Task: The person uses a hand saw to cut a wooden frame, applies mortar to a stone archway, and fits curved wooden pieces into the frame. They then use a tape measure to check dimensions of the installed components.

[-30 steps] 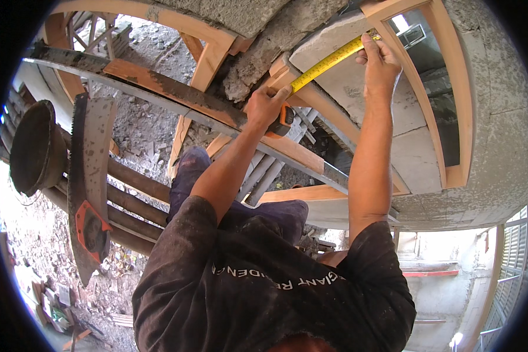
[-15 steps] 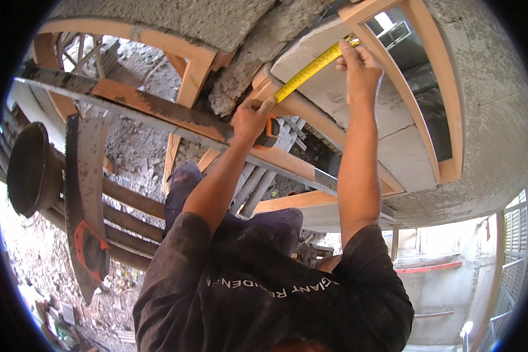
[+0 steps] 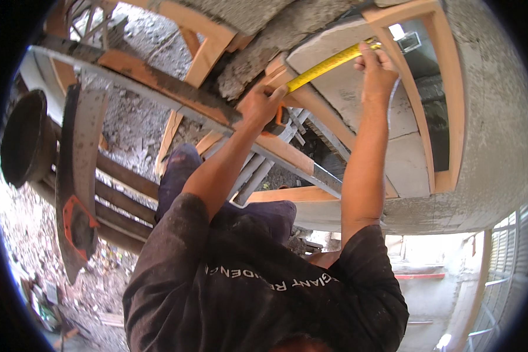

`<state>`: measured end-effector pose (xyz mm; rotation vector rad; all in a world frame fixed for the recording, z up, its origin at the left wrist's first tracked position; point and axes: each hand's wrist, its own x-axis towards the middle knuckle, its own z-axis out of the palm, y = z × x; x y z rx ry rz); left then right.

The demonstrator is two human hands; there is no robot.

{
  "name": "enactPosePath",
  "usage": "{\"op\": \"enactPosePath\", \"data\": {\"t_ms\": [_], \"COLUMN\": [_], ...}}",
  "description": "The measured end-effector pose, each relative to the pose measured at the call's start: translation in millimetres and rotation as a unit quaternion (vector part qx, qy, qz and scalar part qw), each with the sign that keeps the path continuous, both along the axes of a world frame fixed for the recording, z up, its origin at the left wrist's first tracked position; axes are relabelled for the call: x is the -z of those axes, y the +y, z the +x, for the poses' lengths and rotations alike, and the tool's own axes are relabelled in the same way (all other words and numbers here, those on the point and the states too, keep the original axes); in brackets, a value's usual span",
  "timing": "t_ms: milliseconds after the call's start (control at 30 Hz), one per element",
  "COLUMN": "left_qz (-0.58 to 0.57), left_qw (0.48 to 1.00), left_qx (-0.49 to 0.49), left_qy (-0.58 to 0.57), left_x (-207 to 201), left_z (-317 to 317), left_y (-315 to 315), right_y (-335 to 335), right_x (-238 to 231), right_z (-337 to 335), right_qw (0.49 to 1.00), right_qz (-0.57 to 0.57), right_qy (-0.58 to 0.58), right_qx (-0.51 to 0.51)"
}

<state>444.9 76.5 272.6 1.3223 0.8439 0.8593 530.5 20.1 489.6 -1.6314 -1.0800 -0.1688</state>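
Observation:
A yellow tape measure blade [image 3: 322,68] is stretched taut between my hands, across a grey block panel between two wooden frames. My left hand [image 3: 260,107] is closed, pinching the blade at its lower left end beside a wooden frame corner [image 3: 277,75]. The black and orange tape case [image 3: 279,121] hangs just below that hand, partly hidden by it. My right hand [image 3: 378,69] is closed on the blade's far end, where a metal tip shows, against the left side of the right-hand wooden window frame [image 3: 400,82].
A long metal-edged beam [image 3: 202,117] crosses under my left forearm. At the left are a handsaw [image 3: 79,176] with an orange-and-black handle, a dark bucket [image 3: 23,138] and several horizontal poles [image 3: 126,202]. Rubble ground [image 3: 26,229] lies below. A rough cement wall [image 3: 487,123] rises at right.
The whole view has shifted a little, so the frames and both hands sit slightly farther right. Both hands keep their grip, and the blade stays stretched over the same panel.

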Motion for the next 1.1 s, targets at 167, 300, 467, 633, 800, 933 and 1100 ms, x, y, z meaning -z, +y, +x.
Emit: {"op": "enactPosePath", "data": {"t_ms": [167,300,467,633,800,933,1100], "left_qz": [-0.033,-0.017,-0.029,-0.027,-0.002,0.065,0.088], "left_qw": [0.999,1.0,0.999,0.999,0.999,0.989,0.946], "left_qx": [0.031,0.025,0.03,0.031,0.042,0.119,0.306], "left_qy": [0.002,-0.002,-0.019,-0.012,-0.017,-0.057,-0.065], "left_x": [-6.1,-1.1,-7.4,-6.8,-6.6,11.5,-0.7], "left_z": [-6.7,-2.9,-8.8,-10.1,-8.3,-0.4,0.1], "left_y": [-4.2,-0.8,-1.6,-0.3,-2.6,-14.2,-61.6], "right_y": [-1.6,0.4,-0.5,1.2,-6.6,-27.2,-97.4], "right_x": [-1.4,-2.8,-3.3,-3.3,-0.2,7.8,19.0], "right_z": [1.0,-3.0,-2.6,-5.5,1.6,8.1,51.2], "right_qw": [1.0,1.0,1.0,1.0,1.0,1.0,0.995], "right_qz": [0.001,-0.003,-0.013,-0.013,-0.005,0.007,0.023], "right_qy": [-0.004,-0.005,-0.005,-0.008,0.004,0.02,0.076], "right_qx": [0.016,0.018,0.021,0.017,0.007,0.02,0.057]}}
